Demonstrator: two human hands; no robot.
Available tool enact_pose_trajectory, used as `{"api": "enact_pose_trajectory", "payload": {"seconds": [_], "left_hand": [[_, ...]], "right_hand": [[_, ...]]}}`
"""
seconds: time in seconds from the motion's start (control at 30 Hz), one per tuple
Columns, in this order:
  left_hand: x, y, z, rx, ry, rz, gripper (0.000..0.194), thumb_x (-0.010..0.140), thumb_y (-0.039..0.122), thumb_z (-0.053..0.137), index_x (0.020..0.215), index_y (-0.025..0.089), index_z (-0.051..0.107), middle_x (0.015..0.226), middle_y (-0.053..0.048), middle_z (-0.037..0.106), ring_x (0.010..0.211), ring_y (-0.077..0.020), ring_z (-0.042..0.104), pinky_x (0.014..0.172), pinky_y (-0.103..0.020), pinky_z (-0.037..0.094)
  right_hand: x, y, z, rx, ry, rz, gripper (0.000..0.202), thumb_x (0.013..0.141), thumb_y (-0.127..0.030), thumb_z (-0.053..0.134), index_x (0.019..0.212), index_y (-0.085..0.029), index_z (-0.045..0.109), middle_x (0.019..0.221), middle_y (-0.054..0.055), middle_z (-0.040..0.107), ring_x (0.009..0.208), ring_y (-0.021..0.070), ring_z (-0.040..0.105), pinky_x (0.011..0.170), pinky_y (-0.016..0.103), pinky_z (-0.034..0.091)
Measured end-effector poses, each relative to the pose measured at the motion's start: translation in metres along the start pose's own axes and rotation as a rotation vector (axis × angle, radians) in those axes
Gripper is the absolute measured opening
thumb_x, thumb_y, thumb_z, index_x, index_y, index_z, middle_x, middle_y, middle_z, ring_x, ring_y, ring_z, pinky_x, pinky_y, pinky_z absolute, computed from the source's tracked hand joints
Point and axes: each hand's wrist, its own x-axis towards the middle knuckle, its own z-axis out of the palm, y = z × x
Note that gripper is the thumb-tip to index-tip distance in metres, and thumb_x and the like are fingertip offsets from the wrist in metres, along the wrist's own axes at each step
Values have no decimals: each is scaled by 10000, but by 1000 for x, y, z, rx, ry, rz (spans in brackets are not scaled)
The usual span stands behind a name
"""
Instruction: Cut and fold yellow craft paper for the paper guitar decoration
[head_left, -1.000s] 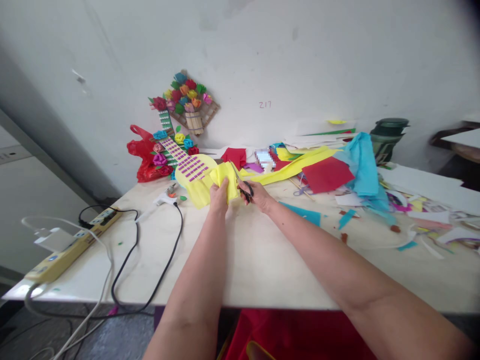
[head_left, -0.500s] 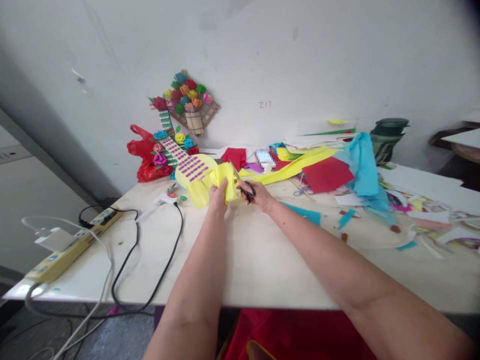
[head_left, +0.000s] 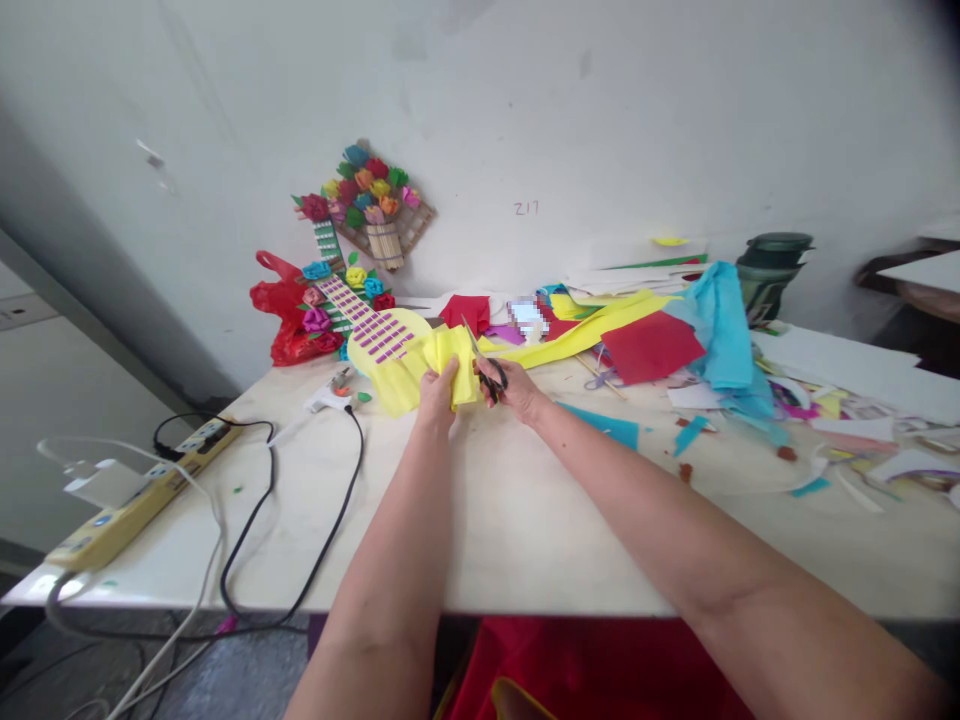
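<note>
My left hand (head_left: 439, 393) is closed on a folded piece of yellow crepe paper (head_left: 454, 352), thumb on top. Part of the yellow paper hangs down to the left. In my right hand (head_left: 517, 391) is a pair of scissors (head_left: 493, 377) with black handles, fingers wrapped round them. Their blades point up and left, right beside the paper's edge; I cannot tell whether they touch it. Behind my left hand lies a yellow guitar-shaped craft (head_left: 386, 335) with purple marks. A long yellow paper strip (head_left: 577, 340) stretches right beyond the scissors.
Red paper (head_left: 652, 347), blue crepe paper (head_left: 724, 325) and scraps (head_left: 855, 430) spread over the right side. A green-lidded bottle (head_left: 772, 275) stands at the back. Left are a power strip (head_left: 142, 490), cables and a white glue gun (head_left: 328, 399). Paper flowers (head_left: 375, 185) lean on the wall.
The yellow paper in my left hand has turned slightly and spread a little to the right. Both hands keep their holds. The whole view has shifted slightly.
</note>
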Motion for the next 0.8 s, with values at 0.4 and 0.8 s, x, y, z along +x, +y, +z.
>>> {"api": "enact_pose_trajectory", "payload": {"seconds": [0.4,0.8], "left_hand": [[3,-4,-4,-34,-39,24,295,652,256,648,901,107,600,776,-88,652,805,-192,616,711,-278,477],[0,-1,-2,-10,-13,-20,248,641,229,662,845,101,603,675,-67,643,722,-174,627,642,-239,488]], "right_hand": [[-2,-4,2,-84,87,-31,397,626,-502,598,733,-120,604,399,-67,422,319,36,349,314,164,275],[-2,-3,-1,-17,3,22,400,649,-528,569,748,-142,541,429,-49,484,344,60,427,349,173,359]]}}
